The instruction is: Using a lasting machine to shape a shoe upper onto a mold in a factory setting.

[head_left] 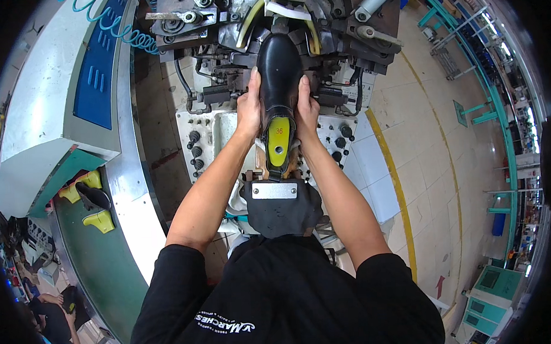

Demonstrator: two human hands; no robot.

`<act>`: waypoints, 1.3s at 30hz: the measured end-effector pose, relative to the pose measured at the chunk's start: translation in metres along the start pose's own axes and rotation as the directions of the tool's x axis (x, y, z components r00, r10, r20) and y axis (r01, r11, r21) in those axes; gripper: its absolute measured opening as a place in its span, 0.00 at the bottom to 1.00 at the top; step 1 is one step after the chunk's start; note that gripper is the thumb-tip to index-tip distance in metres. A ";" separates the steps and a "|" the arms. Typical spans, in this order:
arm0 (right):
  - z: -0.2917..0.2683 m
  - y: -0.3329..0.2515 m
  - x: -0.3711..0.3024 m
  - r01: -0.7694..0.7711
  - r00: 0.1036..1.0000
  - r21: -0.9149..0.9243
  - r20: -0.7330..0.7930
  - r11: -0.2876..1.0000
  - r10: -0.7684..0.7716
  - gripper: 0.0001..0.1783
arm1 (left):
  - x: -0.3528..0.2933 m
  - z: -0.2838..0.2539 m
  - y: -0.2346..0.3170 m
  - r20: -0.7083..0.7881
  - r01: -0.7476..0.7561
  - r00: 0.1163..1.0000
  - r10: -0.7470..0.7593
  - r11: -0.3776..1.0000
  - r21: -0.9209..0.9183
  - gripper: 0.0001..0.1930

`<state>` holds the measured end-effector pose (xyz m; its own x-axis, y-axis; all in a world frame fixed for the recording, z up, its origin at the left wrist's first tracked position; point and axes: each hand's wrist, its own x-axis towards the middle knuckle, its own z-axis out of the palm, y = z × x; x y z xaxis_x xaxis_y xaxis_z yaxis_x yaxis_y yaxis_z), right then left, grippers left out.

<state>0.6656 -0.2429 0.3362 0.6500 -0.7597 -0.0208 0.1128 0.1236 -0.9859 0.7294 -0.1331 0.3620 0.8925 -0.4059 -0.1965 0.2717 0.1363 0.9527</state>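
A black shoe upper (279, 66) is stretched over a yellow-green shoe last (279, 141), its toe pointing away from me into the machine's jaws. My left hand (249, 106) grips the shoe's left side, thumb forward along the leather. On the opposite side my right hand (307, 107) holds it the same way. The last's top, with a round hole, shows through the shoe's opening. Just behind the heel sits a black padded block (283, 205) with a metal plate. My fingers under the shoe are hidden.
Ahead stands the shoe machine (355, 33) with metal arms and hoses. Black knobs (196, 152) line its panel on both sides. To the left, a green conveyor (102, 257) carries yellow-green lasts (98, 220) and a dark upper. Another person (56, 319) works at lower left.
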 end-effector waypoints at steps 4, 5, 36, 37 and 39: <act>0.003 -0.007 -0.005 -0.069 0.997 0.110 0.039 0.992 0.065 0.43 | -0.003 0.001 -0.001 -0.016 0.035 0.999 -0.036 0.996 -0.083 0.43; 0.004 -0.012 -0.011 -0.124 0.991 0.178 0.080 0.976 0.112 0.43 | -0.005 -0.011 -0.003 -0.019 0.024 0.999 -0.026 0.996 -0.083 0.43; -0.038 0.019 -0.066 -0.305 0.939 0.218 0.234 0.927 0.253 0.33 | -0.033 -0.026 0.096 0.806 -0.795 0.502 0.313 -0.200 0.573 0.38; -0.038 0.017 -0.066 -0.274 0.948 0.186 0.218 0.944 0.232 0.32 | -0.029 -0.032 0.099 0.809 -0.797 0.497 0.315 -0.203 0.568 0.38; -0.038 0.014 -0.066 -0.265 0.949 0.203 0.227 0.943 0.218 0.30 | -0.024 -0.043 0.107 0.852 -0.842 0.513 0.108 0.258 0.474 0.38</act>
<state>0.5960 -0.2148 0.3171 0.8119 -0.5495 -0.1970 0.0868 0.4472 -0.8902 0.7525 -0.0701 0.4586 0.1808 -0.9630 0.1997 -0.8517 -0.0518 0.5214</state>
